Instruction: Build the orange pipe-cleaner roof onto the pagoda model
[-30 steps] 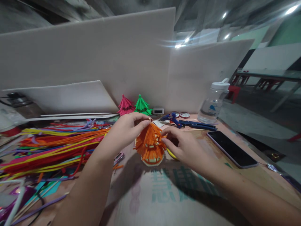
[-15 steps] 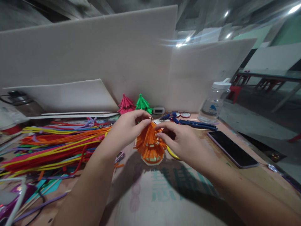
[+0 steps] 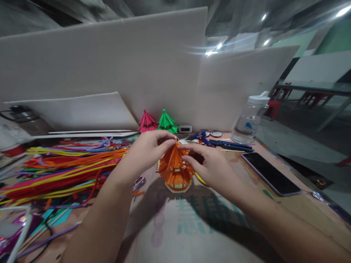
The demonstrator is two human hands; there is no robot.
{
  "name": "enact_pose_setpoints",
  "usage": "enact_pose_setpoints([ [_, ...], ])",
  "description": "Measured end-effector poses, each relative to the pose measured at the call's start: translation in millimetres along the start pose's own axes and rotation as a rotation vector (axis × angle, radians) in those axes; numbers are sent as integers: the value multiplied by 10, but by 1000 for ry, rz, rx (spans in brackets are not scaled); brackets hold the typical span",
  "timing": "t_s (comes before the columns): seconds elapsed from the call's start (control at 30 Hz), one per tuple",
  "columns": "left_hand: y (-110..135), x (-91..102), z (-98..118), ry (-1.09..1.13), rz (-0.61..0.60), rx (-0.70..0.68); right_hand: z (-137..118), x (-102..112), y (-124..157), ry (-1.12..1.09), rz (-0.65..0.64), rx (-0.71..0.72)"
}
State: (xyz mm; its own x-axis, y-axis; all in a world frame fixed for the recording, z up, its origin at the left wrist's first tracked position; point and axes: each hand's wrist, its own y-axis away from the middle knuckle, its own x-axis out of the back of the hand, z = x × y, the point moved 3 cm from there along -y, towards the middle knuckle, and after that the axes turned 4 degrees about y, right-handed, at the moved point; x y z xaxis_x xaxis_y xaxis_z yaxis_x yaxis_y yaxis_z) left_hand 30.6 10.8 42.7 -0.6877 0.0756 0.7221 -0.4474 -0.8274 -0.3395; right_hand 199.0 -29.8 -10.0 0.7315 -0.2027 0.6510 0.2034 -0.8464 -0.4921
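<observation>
An orange pipe-cleaner tree (image 3: 175,166) with layered, fringed tiers stands upright on the table in front of me, on a pale-edged round base. At its top, the thumb and fingers of my left hand (image 3: 153,148) are closed around the tip, where a thin stick end pokes up. My right hand (image 3: 210,159) has its curled forefinger and thumb on the tree's upper right side; its other fingers are tucked behind. Beyond them stand a pink pipe-cleaner tree (image 3: 147,121) and a green pipe-cleaner tree (image 3: 166,122).
Loose coloured pipe cleaners (image 3: 68,168) cover the left side. Blue-handled pliers (image 3: 201,136), a phone (image 3: 270,173) and a clear bottle (image 3: 249,120) lie or stand to the right. White boards (image 3: 109,69) rise along the back. A purple device (image 3: 20,233) sits front left.
The tree tilts or turns very slightly between my hands, and its base shifts a little. Both hands keep nearly the same places and grip.
</observation>
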Motion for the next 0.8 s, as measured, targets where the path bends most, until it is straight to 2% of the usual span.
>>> enact_pose_setpoints([
  [0.13,9,-25,10,4,29,-1,-6,-1,-1,-1,5,8],
  [0.23,9,-40,24,-46,57,-22,4,-8,28,-113,-1,-38],
  [0.4,-2,-54,24,-84,62,-49,55,-81,185,-608,-74,-302],
  [0.5,-6,-57,17,-76,54,-55,70,-150,282,-760,-188,-470],
  [0.6,-8,-53,21,-71,48,-60,81,-203,325,-819,-260,-562],
  [0.8,-16,-50,55,-78,51,-74,128,-302,315,-794,-292,-590],
])
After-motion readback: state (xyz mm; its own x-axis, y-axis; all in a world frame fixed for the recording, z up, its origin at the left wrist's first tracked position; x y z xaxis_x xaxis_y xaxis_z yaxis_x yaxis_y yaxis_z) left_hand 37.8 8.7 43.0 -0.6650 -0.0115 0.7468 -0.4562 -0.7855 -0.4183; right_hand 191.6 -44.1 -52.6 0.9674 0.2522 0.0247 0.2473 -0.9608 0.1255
